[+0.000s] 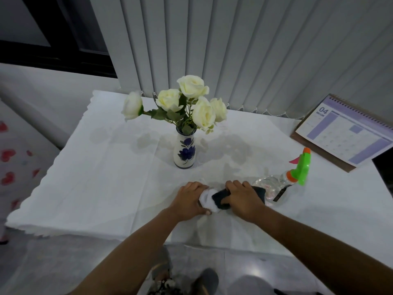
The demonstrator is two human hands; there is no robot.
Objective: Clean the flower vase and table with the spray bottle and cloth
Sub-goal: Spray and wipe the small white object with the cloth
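Head view: left hand (190, 198) and right hand (242, 200) both gripping cloth (214, 201) at near table (106, 177) edge; vase (184, 150) upright beyond, spray bottle (297, 169) apparently lying right, nearer right hand.

White vase (184, 151) with blue flower pattern, cream roses (192, 86), white-and-black cloth (214, 199), green-and-orange spray bottle (297, 171), purple calendar (344, 133).

Upper right, a spiral-bound desk calendar (344, 133) reading "04" lies flat. Behind it, pale vertical blinds (244, 50) fill the top of the frame. Upper left, a dark window (53, 33). Far left edge, white fabric with red hearts (8, 165).
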